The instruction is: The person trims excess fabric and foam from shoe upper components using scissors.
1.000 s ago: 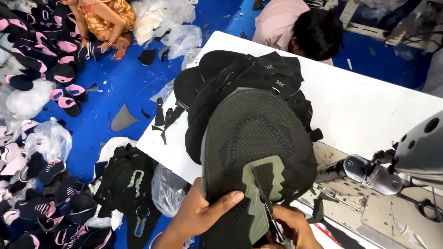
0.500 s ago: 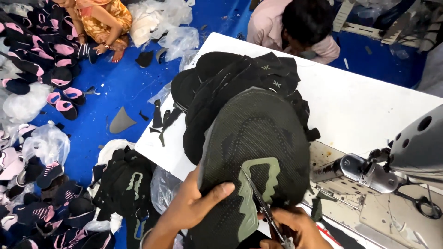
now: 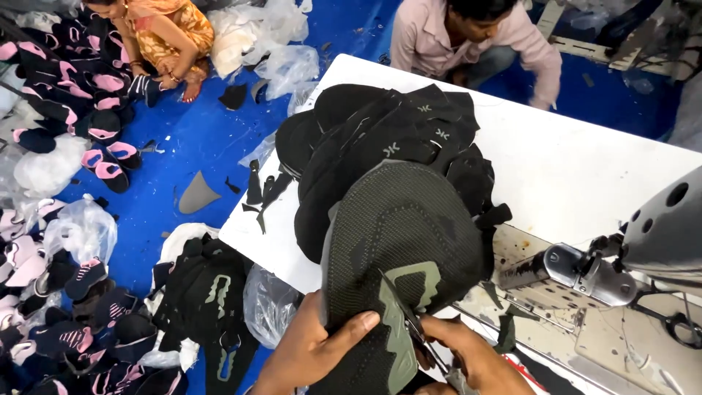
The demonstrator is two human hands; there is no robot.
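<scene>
My left hand [image 3: 314, 355] grips the lower left edge of a dark knitted shoe upper [image 3: 402, 234] with a grey-green patch, holding it up over the table edge. My right hand [image 3: 468, 358] is closed around small scissors [image 3: 409, 322] whose blades lie against the grey-green patch. Just behind the held piece, a stack of black shoe uppers [image 3: 380, 139] rests on the white table [image 3: 585, 168].
A grey sewing machine head [image 3: 651, 241] stands at the right. One person sits on the blue floor [image 3: 197, 139] at top left, another crouches behind the table. Pink-and-black uppers [image 3: 66, 95], plastic bags and black uppers [image 3: 205, 300] cover the floor at left.
The view has tilted, so the held upper sits lower in frame. My right hand has come further up with the scissors at the patch. The person behind the table has shifted.
</scene>
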